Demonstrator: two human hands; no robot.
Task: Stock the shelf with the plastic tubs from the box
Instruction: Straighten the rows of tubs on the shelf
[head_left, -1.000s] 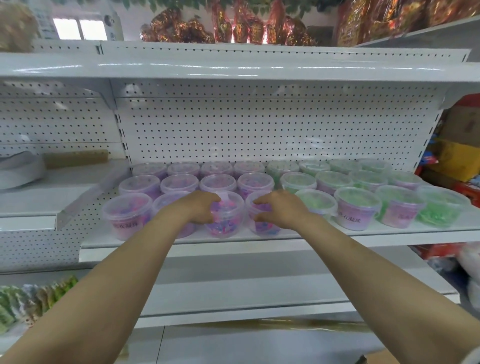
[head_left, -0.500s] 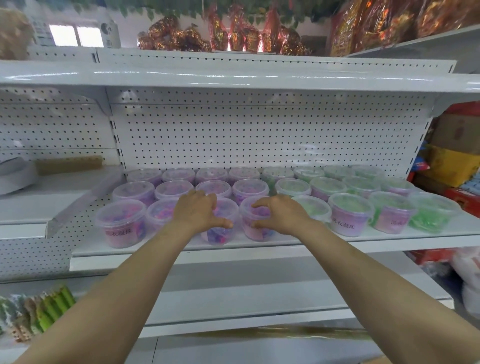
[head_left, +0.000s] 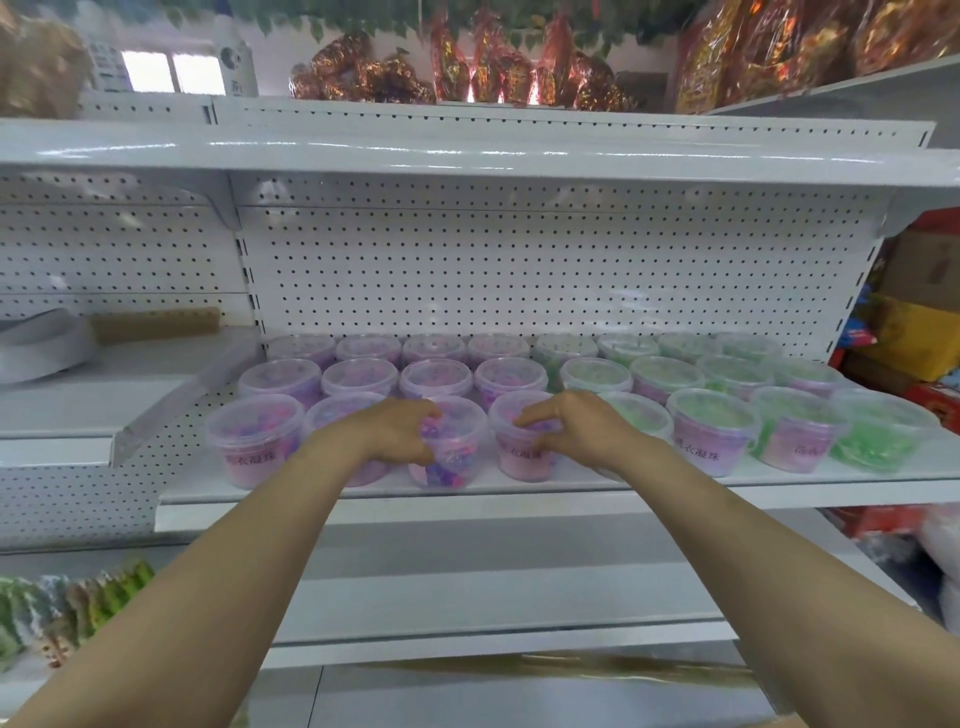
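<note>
Clear plastic tubs stand in three rows on the white shelf (head_left: 519, 491), purple-filled ones on the left and green-filled ones (head_left: 878, 436) on the right. My left hand (head_left: 395, 431) grips the third tub (head_left: 452, 457) of the front row from its left side. My right hand (head_left: 582, 426) grips the fourth front tub (head_left: 519, 447) from its right side, fingers over its lid. Both tubs rest on the shelf near its front edge. The box is not in view.
A shelf board (head_left: 467, 156) hangs close above the tubs, with red and gold foil packs (head_left: 467, 73) on top. A lower shelf (head_left: 467, 587) juts out beneath. Left bay holds a white roll (head_left: 36, 343); cartons (head_left: 919, 332) stand right; small packets (head_left: 67, 613) hang at lower left.
The view has tilted slightly, so the shelf sits lower in frame. Both hands stay on the same two front tubs, with the fingers closing further round them.
</note>
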